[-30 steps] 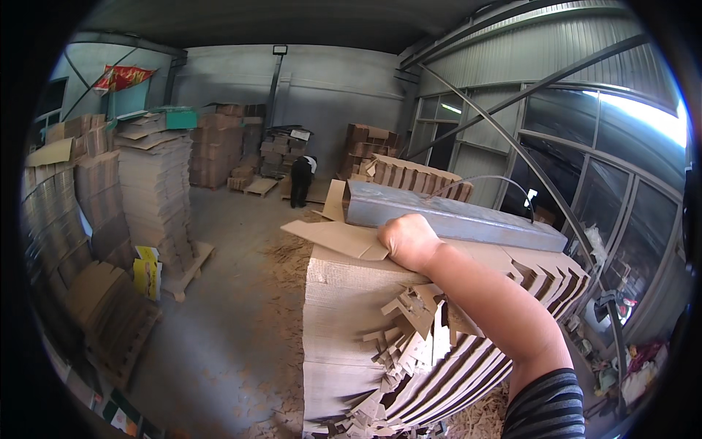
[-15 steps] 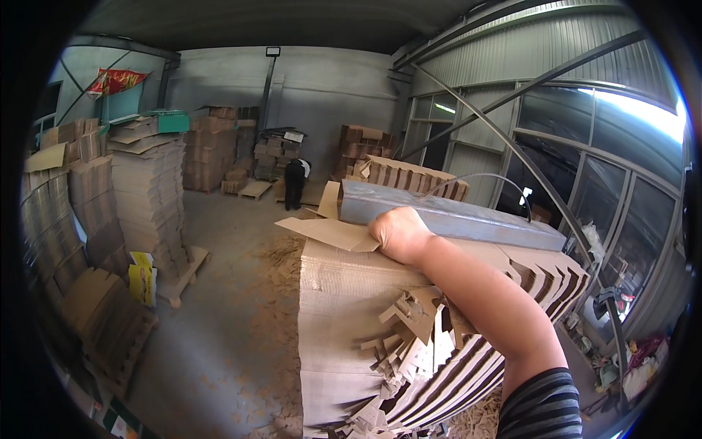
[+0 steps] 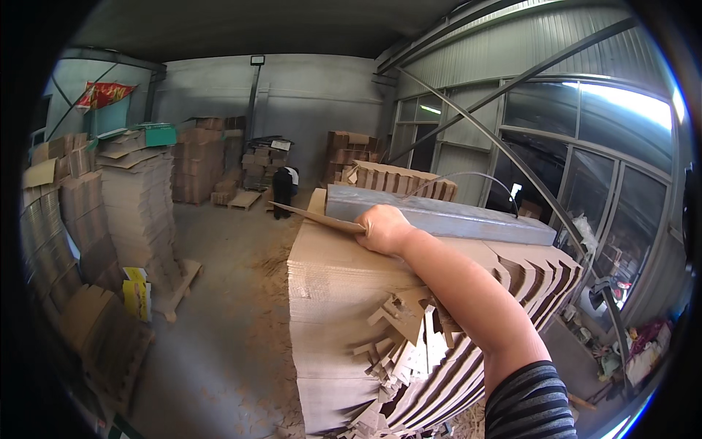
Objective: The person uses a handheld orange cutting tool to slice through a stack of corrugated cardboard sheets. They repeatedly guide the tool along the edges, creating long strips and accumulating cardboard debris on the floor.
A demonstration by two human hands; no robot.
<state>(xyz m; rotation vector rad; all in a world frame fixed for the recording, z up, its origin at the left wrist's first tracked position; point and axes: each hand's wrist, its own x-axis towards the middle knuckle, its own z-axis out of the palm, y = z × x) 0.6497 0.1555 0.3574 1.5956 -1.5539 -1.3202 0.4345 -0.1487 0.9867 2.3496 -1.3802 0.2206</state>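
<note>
My right hand [image 3: 385,228] reaches out over a tall stack of flat cardboard sheets [image 3: 351,329] and pinches the edge of the top cardboard sheet [image 3: 314,216], which is lifted a little at its far left corner. Right behind the hand a long grey metal beam [image 3: 439,216] lies across the stack. My forearm, with a striped sleeve at the elbow, runs from the lower right. My left hand is out of the picture.
More cardboard stacks [image 3: 139,205] stand on pallets at the left, with brown stacks [image 3: 208,168] along the back wall. A person in dark clothes [image 3: 284,192] bends over far back. Windows and a slanted steel frame [image 3: 512,161] are at right. The concrete floor [image 3: 227,293] is littered with scraps.
The view has shifted closer to the stack. My right hand stays on the top sheet, whose corner now points further left.
</note>
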